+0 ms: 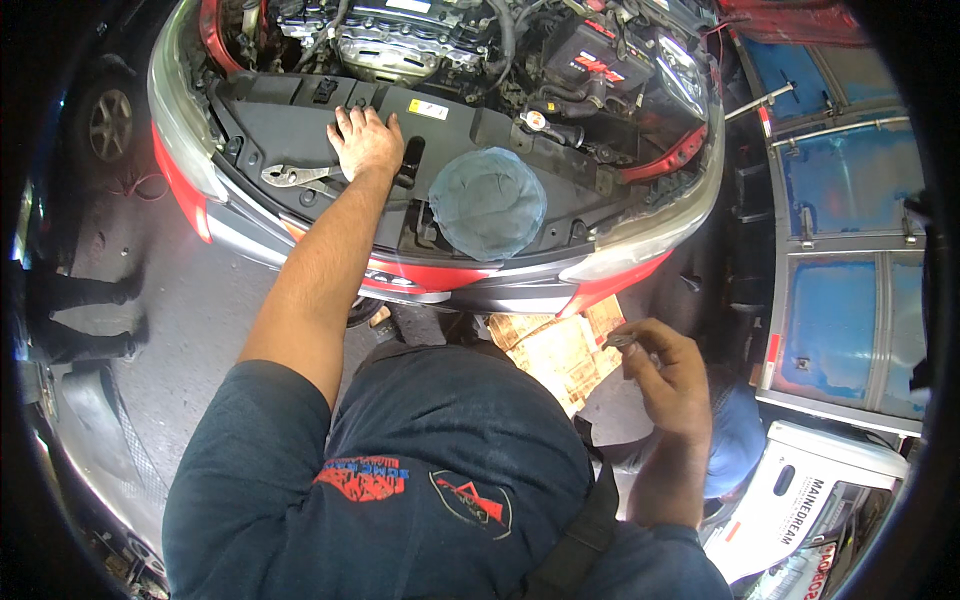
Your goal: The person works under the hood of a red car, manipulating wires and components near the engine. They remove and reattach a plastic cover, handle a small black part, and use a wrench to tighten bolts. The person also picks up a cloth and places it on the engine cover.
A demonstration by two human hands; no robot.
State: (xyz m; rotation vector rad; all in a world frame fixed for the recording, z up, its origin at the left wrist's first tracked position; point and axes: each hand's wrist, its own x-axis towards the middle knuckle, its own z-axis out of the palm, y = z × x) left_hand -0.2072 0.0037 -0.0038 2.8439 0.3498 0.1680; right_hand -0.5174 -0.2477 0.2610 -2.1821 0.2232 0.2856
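My left hand lies flat with fingers spread on the black plastic cover across the front of a red car's engine bay. Just beneath its heel are slip-joint pliers, their jaws pointing left and their handles partly hidden by my wrist. A round, blue-grey fabric cap rests on the cover to the right of that forearm. Off the car at the right, my right hand is raised, thumb and fingers pinching a small dark metal piece whose kind I cannot make out.
The engine and a black battery sit behind the cover. Stained cardboard lies on the floor below the bumper. Blue panelled doors and a white box stand at right. Another person's legs show at left.
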